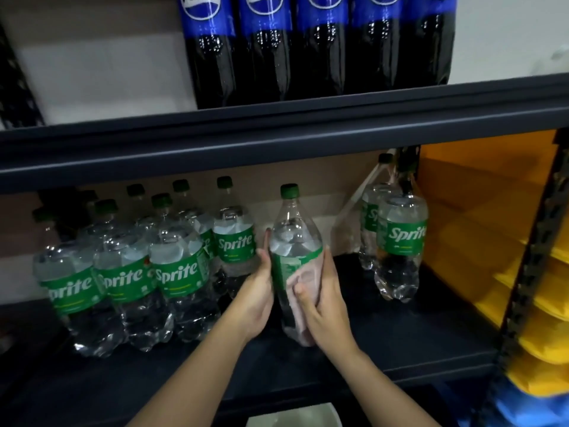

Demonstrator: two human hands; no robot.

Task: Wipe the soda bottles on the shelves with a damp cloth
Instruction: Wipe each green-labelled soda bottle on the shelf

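1. We see a clear plastic Sprite bottle with a green cap and green label (294, 241) standing upright, slightly tilted, on the dark lower shelf board (415, 331), in the gap between a group of matching bottles on the left (172, 272) and two more on the right (400, 241).
2. Its label is turned sideways to us, so the brand name is not readable on it; the liquid inside is colourless and the shoulders catch highlights.
3. Our left hand (257, 298) holds the bottle's left side, fingers together and curved around the label, the thumb on the near face.
4. Our right hand (323, 306) presses a pale pink cloth (303, 280) against the bottle's right side, fingers wrapped over the cloth and the thumb bent onto it.
5. The cloth covers the lower label and runs down towards the base.
6. On the upper shelf (308, 134) stands a row of dark cola bottles with blue Pepsi labels (308, 50).
7. Yellow packages (548, 303) sit stacked at the right.
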